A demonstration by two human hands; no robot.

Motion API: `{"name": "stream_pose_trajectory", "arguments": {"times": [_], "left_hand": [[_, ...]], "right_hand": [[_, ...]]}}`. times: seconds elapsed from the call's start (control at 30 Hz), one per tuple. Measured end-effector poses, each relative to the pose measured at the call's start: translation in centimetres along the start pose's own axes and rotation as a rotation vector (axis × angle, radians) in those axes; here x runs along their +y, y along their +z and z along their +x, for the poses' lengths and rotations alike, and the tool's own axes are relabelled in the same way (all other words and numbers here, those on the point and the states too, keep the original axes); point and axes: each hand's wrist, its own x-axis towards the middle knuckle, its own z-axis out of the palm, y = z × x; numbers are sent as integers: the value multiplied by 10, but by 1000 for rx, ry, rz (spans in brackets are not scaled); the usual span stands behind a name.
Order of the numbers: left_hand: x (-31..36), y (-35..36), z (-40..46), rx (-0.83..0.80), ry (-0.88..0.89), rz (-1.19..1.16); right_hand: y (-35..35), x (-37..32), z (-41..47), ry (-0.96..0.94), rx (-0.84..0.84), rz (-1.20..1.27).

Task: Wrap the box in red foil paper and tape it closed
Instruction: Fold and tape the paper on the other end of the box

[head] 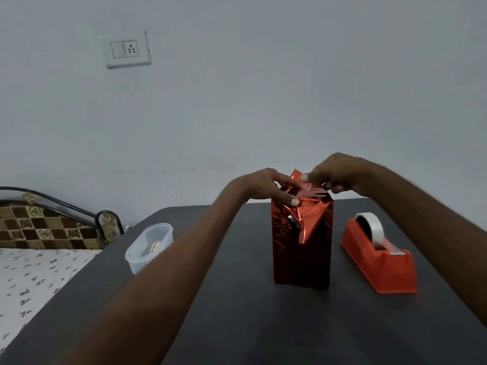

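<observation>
- Box (301,248) stands upright mid-surface on the dark surface (237,325), already sheathed in red foil paper (311,219); sides look smooth, top end still open-folded.
- Left hand (266,187) rests on the top at about 10 o'clock of the box, fingers (293,201) fairly straight, pressing the folded foil flat; probably pinning the fold so it doesn't spring up.
- Right hand (340,172) at 1 o'clock of the top, fingers curled and pinching something at the foil edge: looks like a clear tape strip (312,186) stretched over the fold, hard to be sure.
- One triangular foil flap hangs loose down the front face, pointing to 6 o'clock, crinkled, not taped yet.
- A second point of foil sticks up at 12 o'clock between the hands.
- Tape dispenser (379,255), orange-red, sits at 3 o'clock near the box, within the right hand's reach.
- Clear plastic tub (149,247) at 9 o'clock, well apart.
- Judgement: top-end closure under way, front flap remaining.
</observation>
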Motion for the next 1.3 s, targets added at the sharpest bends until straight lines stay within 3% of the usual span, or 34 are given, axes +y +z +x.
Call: {"name": "stream_pose_trajectory", "arguments": {"times": [0.2, 0.33, 0.43, 0.53, 0.6, 0.73, 0.83, 1.03, 1.3], "left_hand": [[0, 1, -1, 14, -2, -26], [-2, 1, 0, -6, 26, -22], [-2, 1, 0, 2, 21, -30], [-1, 1, -1, 2, 10, -30], [-1, 1, -2, -7, 16, -25], [-1, 1, -3, -2, 20, -37], [-2, 1, -1, -2, 16, -34], [-4, 2, 1, 4, 9, -28], [-4, 0, -1, -2, -2, -38]], "right_hand": [[10, -7, 17, -7, -4, -300], [16, -6, 24, -72, 124, -638], [13, 4, 24, -52, 231, -730], [8, 18, 19, -15, 303, -652], [7, 29, 22, -17, 346, -465], [19, 39, 19, 102, 156, 57], [32, 40, 18, 193, 46, 64], [33, 37, 19, 243, 52, 156], [38, 26, 16, 258, 35, -20]]}}
